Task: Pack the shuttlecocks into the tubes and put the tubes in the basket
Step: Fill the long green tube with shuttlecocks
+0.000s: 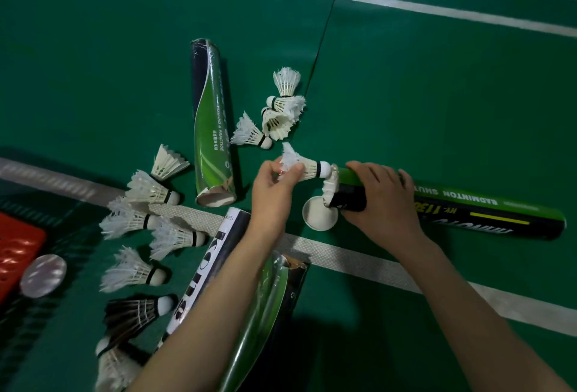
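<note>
My left hand (pixel 276 187) pinches a white shuttlecock (pixel 307 166) by its feathers, cork pointing right at the mouth of a black and green tube (pixel 452 209). My right hand (pixel 379 201) grips that tube near its open end as it lies on the green floor. A round white cap (pixel 318 215) lies just below the tube's mouth. Several loose white shuttlecocks lie in a cluster (pixel 281 110) above my hands, and several more lie scattered at the left (pixel 150 213), one of them black (pixel 134 313).
Three other tubes lie on the floor: a green one (pixel 210 123), a white lettered one (pixel 203 266) and a torn green one (pixel 265 313). A red basket (pixel 15 248) with a clear lid (pixel 43 276) sits at the left edge. A thin black rod (pixel 323 38) runs upward.
</note>
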